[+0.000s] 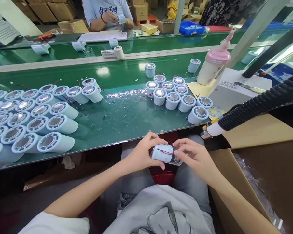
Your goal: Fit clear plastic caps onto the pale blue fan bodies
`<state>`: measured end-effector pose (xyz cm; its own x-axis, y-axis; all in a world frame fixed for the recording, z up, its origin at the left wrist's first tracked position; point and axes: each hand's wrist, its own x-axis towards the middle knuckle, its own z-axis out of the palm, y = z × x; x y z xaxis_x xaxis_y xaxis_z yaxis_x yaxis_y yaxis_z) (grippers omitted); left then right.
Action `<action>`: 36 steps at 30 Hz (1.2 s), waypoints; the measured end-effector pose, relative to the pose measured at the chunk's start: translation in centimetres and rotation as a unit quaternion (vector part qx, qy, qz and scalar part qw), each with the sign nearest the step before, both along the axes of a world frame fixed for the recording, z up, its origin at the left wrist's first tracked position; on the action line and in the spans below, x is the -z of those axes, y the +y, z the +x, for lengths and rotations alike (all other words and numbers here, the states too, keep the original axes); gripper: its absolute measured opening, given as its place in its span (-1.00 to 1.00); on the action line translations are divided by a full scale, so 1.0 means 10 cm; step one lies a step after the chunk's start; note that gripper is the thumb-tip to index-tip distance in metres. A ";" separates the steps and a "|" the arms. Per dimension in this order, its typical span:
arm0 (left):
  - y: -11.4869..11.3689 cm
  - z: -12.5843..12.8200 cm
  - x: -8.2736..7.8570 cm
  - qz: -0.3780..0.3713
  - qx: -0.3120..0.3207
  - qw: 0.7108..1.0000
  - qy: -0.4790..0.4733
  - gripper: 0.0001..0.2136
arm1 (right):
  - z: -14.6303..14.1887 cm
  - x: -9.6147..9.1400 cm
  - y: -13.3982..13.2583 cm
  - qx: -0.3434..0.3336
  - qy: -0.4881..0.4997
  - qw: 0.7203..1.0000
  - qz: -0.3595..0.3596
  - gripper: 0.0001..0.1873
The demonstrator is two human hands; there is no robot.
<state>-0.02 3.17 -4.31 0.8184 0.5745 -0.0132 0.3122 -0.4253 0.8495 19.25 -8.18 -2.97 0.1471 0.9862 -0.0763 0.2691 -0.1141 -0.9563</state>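
Over my lap, both hands hold one pale blue cylinder part [162,153] with a thin red wire across its side and a clear end piece toward the right. My left hand [144,152] wraps its left end with fingers curled round it. My right hand [194,156] pinches the right end at the clear piece. On the green bench to the left lie several matching cylinders [39,120] on their sides. Another group of cylinders [175,96] stands upright at centre right.
A black ribbed hose with a white nozzle [213,128] reaches in from the right. An open cardboard box [261,169] sits at my right. A pink-capped bottle [213,66] stands on the bench. Across the green conveyor [63,52] another person [107,13] handles a similar part.
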 end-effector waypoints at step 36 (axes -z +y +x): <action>-0.15 -0.08 -0.32 -0.217 0.079 0.969 -0.087 -0.28 | 0.15 -0.04 -0.23 -0.082 0.218 0.971 -0.053 -0.66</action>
<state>-0.79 1.64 -1.12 0.9073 0.4131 -0.0787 0.1076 -0.0471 0.9931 20.71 -10.48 -2.54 -0.0803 0.9770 -0.1977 -0.1362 -0.2072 -0.9688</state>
